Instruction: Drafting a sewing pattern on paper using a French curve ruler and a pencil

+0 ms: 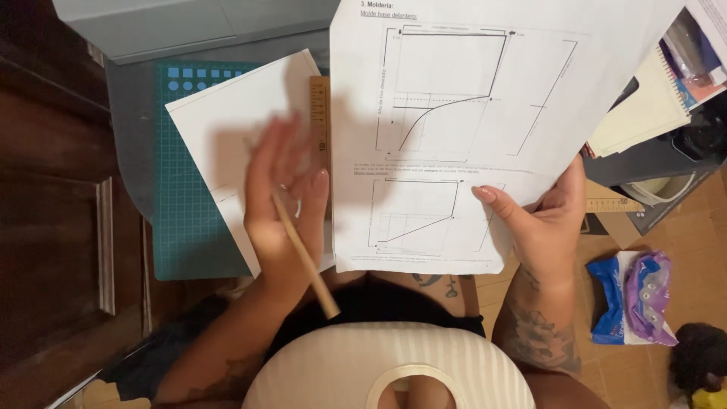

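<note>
My right hand (541, 223) holds up a large printed sheet with line diagrams (454, 129), thumb on its lower right part. My left hand (284, 201) grips a plain wooden pencil (307, 261) that slants down toward my body. This hand hovers, slightly blurred, over a blank white sheet (227, 129) lying on a green cutting mat (185, 220). A wooden ruler (319, 113) lies along the right edge of the white sheet, partly covered by the printed sheet.
A dark wooden door or cabinet (53, 189) fills the left. A grey board (189, 26) lies at the top. At right sit notebooks and papers (659, 91), and a blue and purple plastic packet (632, 299) on a tiled floor. A roll of tape (413, 379) rests on my lap.
</note>
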